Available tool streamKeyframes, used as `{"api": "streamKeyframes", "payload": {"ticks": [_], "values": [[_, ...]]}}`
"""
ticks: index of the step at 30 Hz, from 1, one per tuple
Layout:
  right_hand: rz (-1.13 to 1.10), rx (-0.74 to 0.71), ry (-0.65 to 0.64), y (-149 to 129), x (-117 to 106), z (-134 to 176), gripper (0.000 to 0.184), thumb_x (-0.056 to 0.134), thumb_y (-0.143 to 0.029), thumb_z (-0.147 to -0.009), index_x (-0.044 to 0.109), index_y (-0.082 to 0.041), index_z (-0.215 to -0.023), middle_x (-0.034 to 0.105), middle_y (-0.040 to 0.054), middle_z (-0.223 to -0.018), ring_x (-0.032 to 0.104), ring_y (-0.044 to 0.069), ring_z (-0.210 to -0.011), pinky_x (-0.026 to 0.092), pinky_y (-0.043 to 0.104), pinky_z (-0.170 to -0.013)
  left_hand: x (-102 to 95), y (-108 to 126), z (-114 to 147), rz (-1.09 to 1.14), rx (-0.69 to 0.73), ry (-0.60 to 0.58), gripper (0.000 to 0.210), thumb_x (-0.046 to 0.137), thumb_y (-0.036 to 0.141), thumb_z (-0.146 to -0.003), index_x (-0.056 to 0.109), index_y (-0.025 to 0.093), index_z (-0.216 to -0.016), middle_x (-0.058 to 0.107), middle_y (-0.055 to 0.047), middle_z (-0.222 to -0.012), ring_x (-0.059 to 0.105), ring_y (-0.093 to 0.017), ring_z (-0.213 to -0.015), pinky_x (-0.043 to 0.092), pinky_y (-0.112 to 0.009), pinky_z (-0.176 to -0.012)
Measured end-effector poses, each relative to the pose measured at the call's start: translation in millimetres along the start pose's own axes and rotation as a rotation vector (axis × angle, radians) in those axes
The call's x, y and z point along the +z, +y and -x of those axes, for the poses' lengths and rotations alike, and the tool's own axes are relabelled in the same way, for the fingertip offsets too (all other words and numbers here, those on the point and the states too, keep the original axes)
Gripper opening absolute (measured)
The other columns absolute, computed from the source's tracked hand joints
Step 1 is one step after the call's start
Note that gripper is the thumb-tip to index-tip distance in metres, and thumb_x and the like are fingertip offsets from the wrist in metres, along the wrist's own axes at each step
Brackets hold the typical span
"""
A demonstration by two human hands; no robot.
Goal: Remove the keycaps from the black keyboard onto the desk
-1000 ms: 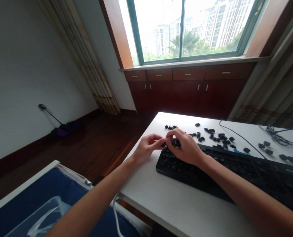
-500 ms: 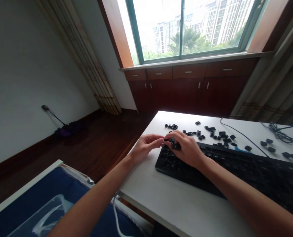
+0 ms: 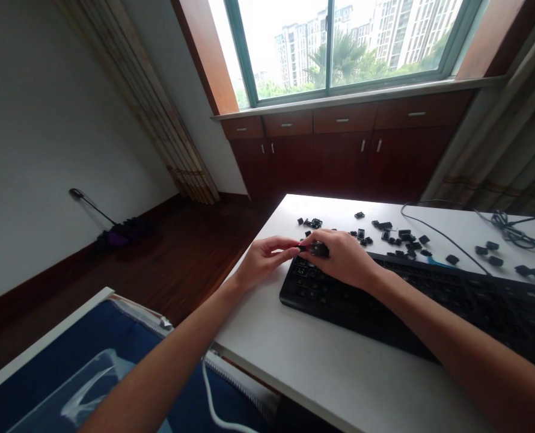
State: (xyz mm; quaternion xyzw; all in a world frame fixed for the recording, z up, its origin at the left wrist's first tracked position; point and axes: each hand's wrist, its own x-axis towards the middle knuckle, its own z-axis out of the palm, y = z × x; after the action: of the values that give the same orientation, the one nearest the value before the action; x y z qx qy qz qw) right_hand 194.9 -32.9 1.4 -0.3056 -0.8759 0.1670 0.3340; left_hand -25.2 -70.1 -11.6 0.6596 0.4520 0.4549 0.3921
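A black keyboard (image 3: 348, 313) lies on the white table, with bare sockets showing at its left end. Over its far left corner, my left hand (image 3: 265, 257) pinches a small black keycap (image 3: 300, 248) between thumb and fingertips. My right hand (image 3: 346, 252) has its thumb and index finger closed on the same piece from the other side. A second dark object (image 3: 319, 249) shows within the right hand's fingers; its kind is unclear. Loose black keycaps (image 3: 412, 245) lie scattered behind the keyboard, partly hidden by the right hand.
A black cable (image 3: 448, 243) runs across the white table (image 3: 267, 355) to a coil (image 3: 504, 228) at the right. Something blue (image 3: 436, 262) lies against the keyboard's back edge. At lower left stands a blue zippered case (image 3: 37, 373), with a white cord (image 3: 208, 391) beside it.
The view has tilted slightly, shifting the scene a little up and left. The fingers of both hands have turned slightly around the keycap, which stays pinched between them.
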Motion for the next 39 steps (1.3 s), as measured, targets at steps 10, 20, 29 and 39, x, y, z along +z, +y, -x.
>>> {"api": "streamKeyframes", "payload": {"ticks": [10, 20, 29, 39], "values": [[0.108, -0.11, -0.116, 3.8, 3.6, 9.4, 0.017, 0.065, -0.027, -0.092, 0.07, -0.02, -0.107, 0.075, 0.0051, -0.107, 0.072, 0.021, -0.088, 0.047, 0.029, -0.067, -10.2, -11.1, 6.0, -0.223, 0.232, -0.09, 0.025, 0.076, 0.028, -0.085, 0.078, 0.021, -0.11, 0.077, -0.007, -0.112, 0.074, -0.022, -0.101, 0.062, -0.033, -0.091], [0.12, -0.123, -0.078, 5.8, 4.6, 12.2, 0.018, 0.064, -0.026, -0.09, 0.073, -0.023, -0.105, 0.076, 0.0015, -0.106, 0.072, 0.02, -0.09, 0.05, 0.028, -0.071, -12.9, -11.8, 4.2, -0.374, 0.334, -0.099, 0.018, 0.072, 0.025, -0.09, 0.079, 0.025, -0.106, 0.078, -0.003, -0.109, 0.075, -0.02, -0.1, 0.059, -0.031, -0.094], [0.172, -0.152, -0.051, 6.1, 2.6, 18.2, 0.02, 0.067, -0.014, -0.079, 0.074, -0.023, -0.096, 0.076, -0.0002, -0.104, 0.072, 0.021, -0.094, 0.051, 0.027, -0.074, -8.7, -12.4, 3.6, -0.395, 0.413, -0.106, 0.018, 0.069, 0.027, -0.093, 0.079, 0.021, -0.107, 0.077, -0.007, -0.11, 0.074, -0.019, -0.1, 0.059, -0.031, -0.093], [0.228, -0.178, 0.012, 2.9, 4.4, 20.3, 0.012, 0.064, -0.029, -0.092, 0.076, -0.027, -0.09, 0.077, -0.0042, -0.102, 0.073, 0.015, -0.081, 0.055, 0.026, -0.076, -10.1, -11.5, 8.8, -0.341, 0.449, -0.124, 0.019, 0.067, 0.025, -0.093, 0.079, 0.022, -0.107, 0.077, -0.01, -0.111, 0.074, -0.02, -0.103, 0.058, -0.031, -0.094]]}}
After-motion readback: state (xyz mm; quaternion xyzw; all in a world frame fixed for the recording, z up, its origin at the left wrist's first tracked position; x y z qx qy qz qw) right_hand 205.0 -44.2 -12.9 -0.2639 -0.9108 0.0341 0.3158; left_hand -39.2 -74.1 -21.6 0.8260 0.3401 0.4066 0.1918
